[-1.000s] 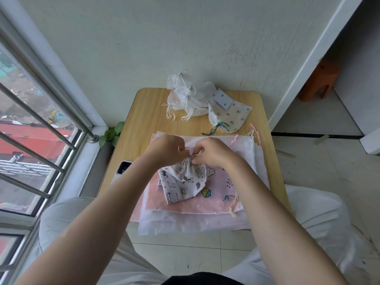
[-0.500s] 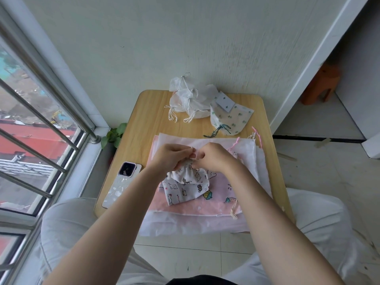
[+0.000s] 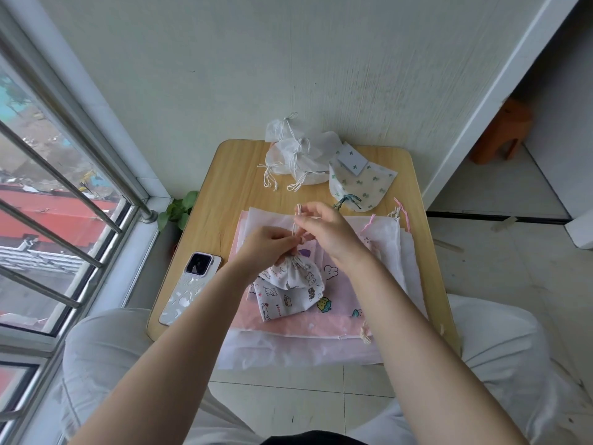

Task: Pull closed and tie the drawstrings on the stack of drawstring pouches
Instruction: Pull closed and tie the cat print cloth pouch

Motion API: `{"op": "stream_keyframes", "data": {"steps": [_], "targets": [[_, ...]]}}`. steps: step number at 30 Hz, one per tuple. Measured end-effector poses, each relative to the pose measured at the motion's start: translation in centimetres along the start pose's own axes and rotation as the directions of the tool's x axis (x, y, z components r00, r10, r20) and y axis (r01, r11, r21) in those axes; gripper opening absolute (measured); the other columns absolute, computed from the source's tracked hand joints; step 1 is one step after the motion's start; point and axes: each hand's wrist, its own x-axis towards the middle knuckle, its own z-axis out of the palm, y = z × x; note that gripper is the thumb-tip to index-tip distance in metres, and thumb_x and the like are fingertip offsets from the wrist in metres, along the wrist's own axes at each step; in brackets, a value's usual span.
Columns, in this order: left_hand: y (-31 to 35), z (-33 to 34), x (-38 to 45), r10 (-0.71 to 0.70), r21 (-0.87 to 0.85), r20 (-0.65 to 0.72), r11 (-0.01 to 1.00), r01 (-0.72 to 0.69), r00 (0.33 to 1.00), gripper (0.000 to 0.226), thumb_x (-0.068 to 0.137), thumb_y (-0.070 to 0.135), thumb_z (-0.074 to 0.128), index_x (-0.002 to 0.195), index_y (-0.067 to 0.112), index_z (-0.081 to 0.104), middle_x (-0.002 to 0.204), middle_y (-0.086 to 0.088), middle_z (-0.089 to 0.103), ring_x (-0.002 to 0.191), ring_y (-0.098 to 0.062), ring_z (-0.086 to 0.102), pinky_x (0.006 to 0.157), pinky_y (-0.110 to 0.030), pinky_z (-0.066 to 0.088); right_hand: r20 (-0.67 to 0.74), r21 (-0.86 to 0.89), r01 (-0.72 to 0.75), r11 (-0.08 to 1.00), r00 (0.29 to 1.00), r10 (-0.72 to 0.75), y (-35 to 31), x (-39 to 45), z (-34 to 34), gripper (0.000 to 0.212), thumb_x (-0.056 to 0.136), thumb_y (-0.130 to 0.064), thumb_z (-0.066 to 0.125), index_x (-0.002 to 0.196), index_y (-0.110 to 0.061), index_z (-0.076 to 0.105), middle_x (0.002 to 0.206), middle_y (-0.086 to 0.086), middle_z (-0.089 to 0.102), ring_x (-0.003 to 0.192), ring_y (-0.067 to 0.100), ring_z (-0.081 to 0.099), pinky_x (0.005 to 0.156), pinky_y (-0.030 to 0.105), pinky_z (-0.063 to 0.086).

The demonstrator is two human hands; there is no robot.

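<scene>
Wooden table (image 3: 231, 175) by wall, left hand (image 3: 264, 248) pinching pouch (image 3: 288, 287) neck, right hand (image 3: 327, 232) gripping drawstring (image 3: 298, 216)

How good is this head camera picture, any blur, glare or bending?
Head view: soft daylight from the window, no glare, faint shadows; wide-angle bend curves the window bars and the wall corner; both hands and the animal-print pouch are fairly sharp, its drawstring thin but visible.
</scene>
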Motion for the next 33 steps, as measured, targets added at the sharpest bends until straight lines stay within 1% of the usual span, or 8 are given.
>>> {"op": "stream_keyframes", "data": {"steps": [2, 4, 7, 11, 16, 20, 25, 33], "targets": [[0.0, -0.5, 0.3, -0.048, -0.069, -0.001, 0.996, 0.048, 0.999, 0.027, 0.092, 0.022, 0.066, 0.084, -0.003, 0.071, 0.063, -0.002, 0.061, 0.047, -0.010, 0.042, 0.042, -0.017, 0.031, -0.024, -0.015, 0.006, 1.000, 1.000, -0.007, 0.8, -0.2, 0.1, 0.025, 0.091, -0.022, 0.062, 0.116, -0.021, 0.063, 0.104, -0.001, 0.063, 0.085, 0.009, 0.063, 0.072, 0.022, 0.047], [0.0, -0.6, 0.4, -0.072, -0.024, 0.036, 0.997, 0.073, 0.997, 0.024, 0.091, 0.020, 0.066, 0.085, -0.003, 0.072, 0.061, -0.001, 0.061, 0.046, -0.009, 0.042, 0.041, -0.015, 0.032, -0.039, 0.039, -0.033, 0.999, 0.999, 0.034, 1.0, -0.4, -0.2, 0.015, 0.091, -0.018, 0.062, 0.104, -0.020, 0.069, 0.092, -0.005, 0.064, 0.080, 0.005, 0.060, 0.070, 0.019, 0.044], [-0.3, 0.0, 0.3, -0.055, 0.139, 0.142, 0.990, 0.035, 0.988, 0.028, 0.089, 0.021, 0.069, 0.064, 0.008, 0.065, 0.051, 0.004, 0.055, 0.043, -0.007, 0.042, 0.043, -0.014, 0.034, -0.055, 0.118, -0.079, 0.990, 0.995, 0.086, 0.7, -0.2, -0.5, 0.011, 0.090, -0.013, 0.061, 0.087, -0.015, 0.071, 0.080, -0.004, 0.064, 0.077, 0.009, 0.056, 0.067, 0.022, 0.042], [-0.8, 0.8, 0.5, -0.059, 0.067, 0.175, 0.997, 0.048, 0.983, 0.023, 0.091, 0.020, 0.067, 0.070, 0.013, 0.072, 0.056, 0.004, 0.061, 0.044, -0.008, 0.042, 0.043, -0.016, 0.034, -0.014, 0.118, 0.000, 0.993, 1.000, 0.001, 0.7, 0.1, -0.8, 0.022, 0.092, -0.019, 0.060, 0.110, -0.030, 0.068, 0.101, -0.002, 0.064, 0.095, 0.013, 0.061, 0.080, 0.027, 0.047], [-1.3, 0.0, 1.2, -0.197, -0.198, 0.140, 0.955, 0.222, 0.970, 0.021, 0.095, 0.023, 0.059, 0.084, 0.007, 0.066, 0.064, 0.000, 0.060, 0.044, -0.009, 0.041, 0.039, -0.020, 0.022, 0.010, -0.182, 0.012, 0.983, 1.000, -0.010, 2.3, -0.1, -1.0, 0.020, 0.086, -0.009, 0.066, 0.100, -0.022, 0.072, 0.100, -0.002, 0.072, 0.097, 0.014, 0.068, 0.089, 0.030, 0.055], [-0.9, -0.1, 1.7, -0.229, -0.199, 0.235, 0.940, 0.277, 0.945, 0.023, 0.096, 0.012, 0.048, 0.083, 0.003, 0.064, 0.070, -0.007, 0.063, 0.045, -0.011, 0.042, 0.038, -0.021, 0.020, -0.034, -0.342, 0.029, 0.939, 0.998, -0.044, 3.4, -0.4, -0.1, 0.013, 0.083, -0.011, 0.072, 0.088, -0.023, 0.073, 0.081, -0.009, 0.071, 0.083, 0.011, 0.068, 0.083, 0.031, 0.056], [-1.4, -0.6, 1.5, -0.173, -0.099, 0.232, 0.975, 0.200, 0.957, 0.026, 0.097, 0.014, 0.053, 0.079, 0.003, 0.069, 0.067, -0.007, 0.062, 0.048, -0.011, 0.045, 0.039, -0.018, 0.026, 0.021, -0.512, 0.079, 0.856, 0.997, -0.080, 3.5, -0.2, -0.5, 0.011, 0.090, -0.012, 0.066, 0.086, -0.022, 0.063, 0.080, -0.006, 0.065, 0.080, 0.016, 0.066, 0.077, 0.034, 0.056], [-1.3, 0.8, 1.4, -0.033, 0.076, -0.004, 0.997, 0.033, 0.999, 0.014, 0.092, 0.006, 0.059, 0.091, 0.001, 0.072, 0.070, 0.002, 0.072, 0.051, -0.014, 0.053, 0.046, -0.018, 0.042, 0.114, -0.637, 0.021, 0.770, 0.991, 0.067, 3.4, -0.4, -1.9, 0.008, 0.098, -0.019, 0.054, 0.091, -0.018, 0.056, 0.091, -0.002, 0.060, 0.086, 0.018, 0.057, 0.077, 0.033, 0.046]]}}
